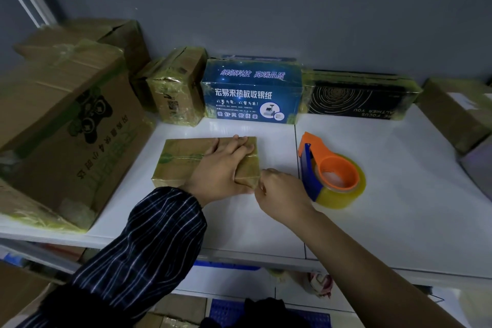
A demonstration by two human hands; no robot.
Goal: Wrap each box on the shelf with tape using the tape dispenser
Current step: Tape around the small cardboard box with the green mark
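Pressing box (183, 153), left hand (226, 168) flat

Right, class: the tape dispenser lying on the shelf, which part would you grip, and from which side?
Probably the blue frame of the tape dispenser, where it meets the roll, coming from above at the near end. It lies flat, hub up, and its orange cutter end is the far end.

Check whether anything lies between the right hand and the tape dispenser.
Nothing visible does. The right hand is at the near right corner of the small box, and the tape dispenser sits just to its right, with only bare white shelf between them.
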